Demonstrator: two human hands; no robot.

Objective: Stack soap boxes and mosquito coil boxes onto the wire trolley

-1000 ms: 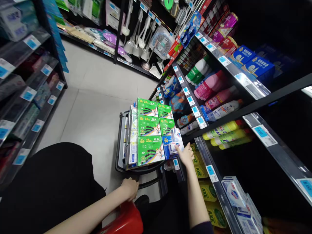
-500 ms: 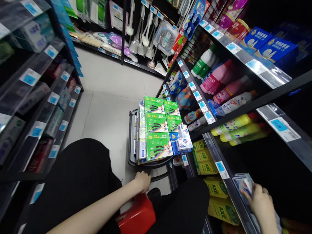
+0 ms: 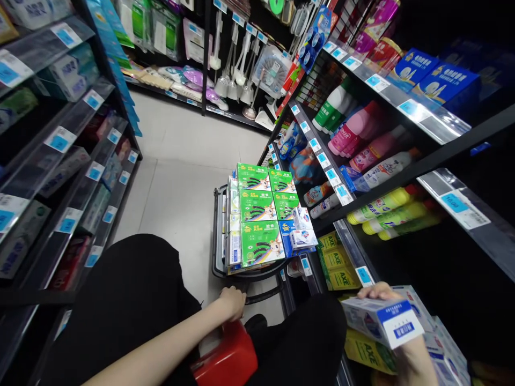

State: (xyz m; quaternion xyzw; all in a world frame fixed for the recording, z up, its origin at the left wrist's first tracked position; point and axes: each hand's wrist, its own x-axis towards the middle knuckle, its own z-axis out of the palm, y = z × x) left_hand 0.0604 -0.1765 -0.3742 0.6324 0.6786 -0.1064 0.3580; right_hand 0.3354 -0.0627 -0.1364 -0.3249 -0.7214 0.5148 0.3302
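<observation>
My right hand (image 3: 378, 292) grips a white and blue carton (image 3: 382, 320) at the lower right, lifted clear of the bottom shelf, where similar white and blue cartons (image 3: 442, 343) are stacked. My left hand (image 3: 232, 301) rests closed on the edge of a red stool (image 3: 225, 359) below me, close to the cart's black frame (image 3: 219, 268). The cart carries green boxes (image 3: 257, 214) and white and blue cartons (image 3: 301, 233).
Shelves line both sides of a narrow aisle. On the right stand yellow AXE packs (image 3: 340, 271), yellow bottles (image 3: 386, 212), pink bottles (image 3: 358, 139) and blue boxes (image 3: 442, 80). Brushes and dustpans (image 3: 241, 69) hang at the far end. Pale floor tiles (image 3: 177, 171) stretch ahead.
My right hand left the cart, reached down to the bottom right shelf and now holds a white and blue carton up. My left hand stayed on the stool.
</observation>
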